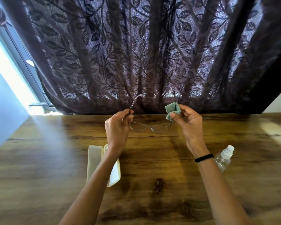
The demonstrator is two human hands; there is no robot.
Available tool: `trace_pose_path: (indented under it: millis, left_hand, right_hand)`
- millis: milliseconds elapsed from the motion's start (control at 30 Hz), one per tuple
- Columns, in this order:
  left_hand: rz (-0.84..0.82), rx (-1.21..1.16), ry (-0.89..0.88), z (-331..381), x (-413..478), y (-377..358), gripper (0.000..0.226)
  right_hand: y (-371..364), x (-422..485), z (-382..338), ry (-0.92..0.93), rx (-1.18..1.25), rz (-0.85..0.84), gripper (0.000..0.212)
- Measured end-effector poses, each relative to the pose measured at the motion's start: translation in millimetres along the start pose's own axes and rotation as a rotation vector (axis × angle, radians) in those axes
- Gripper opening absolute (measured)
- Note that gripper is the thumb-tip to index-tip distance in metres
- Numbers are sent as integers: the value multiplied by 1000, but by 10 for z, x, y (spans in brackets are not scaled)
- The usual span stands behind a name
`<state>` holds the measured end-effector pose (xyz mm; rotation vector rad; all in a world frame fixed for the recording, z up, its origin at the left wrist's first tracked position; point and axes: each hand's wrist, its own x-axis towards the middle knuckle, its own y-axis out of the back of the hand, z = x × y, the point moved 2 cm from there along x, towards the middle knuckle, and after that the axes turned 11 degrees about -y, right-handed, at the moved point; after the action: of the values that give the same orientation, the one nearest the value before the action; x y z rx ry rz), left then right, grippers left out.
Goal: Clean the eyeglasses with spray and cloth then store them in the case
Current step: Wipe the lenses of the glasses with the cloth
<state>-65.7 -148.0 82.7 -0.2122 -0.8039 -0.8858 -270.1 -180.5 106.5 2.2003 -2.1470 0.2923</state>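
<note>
Clear-framed eyeglasses hang in the air above the wooden table, lenses facing me. My left hand pinches the left temple arm, which sticks up and away toward the curtain. My right hand holds a bunched green cloth wrapped around the right temple arm near the hinge. A white glasses case lies open on the table under my left forearm, which hides part of it. Beside my right wrist stands a clear spray bottle with a white cap.
A dark leaf-patterned curtain hangs right behind the table's far edge. A bright window and a pale wall lie to the left. Bare wood stretches in front of the case and the bottle.
</note>
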Motion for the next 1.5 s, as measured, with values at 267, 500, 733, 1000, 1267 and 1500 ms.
trace_pose_path:
  millis: [267,500,733,1000,1267,1500]
  left_hand:
    - [-29,8,-36,47,-12,1,21]
    - [-59,36,-88,97,-24,2,23]
    - [-99,54,-147,103,-49,-22,21]
    - [-94,18,-130,109,-63,-40,22]
    - [-102,-29,-44,104,-72,-45,24]
    - [32,-250,196,119,-14,-13,15]
  right_hand:
    - [-13,23,-189,84,21,-4,34]
    - [-43,-18,-337,197,2,-77,29]
    - [-105,-82,-496,343,-112,-101,32]
    - [-164,-122,-570,471,-205,-38,23]
    - [-163,-133,-590,575,-219,106,16]
    - [-76,-103,-388,441,-121,141,16]
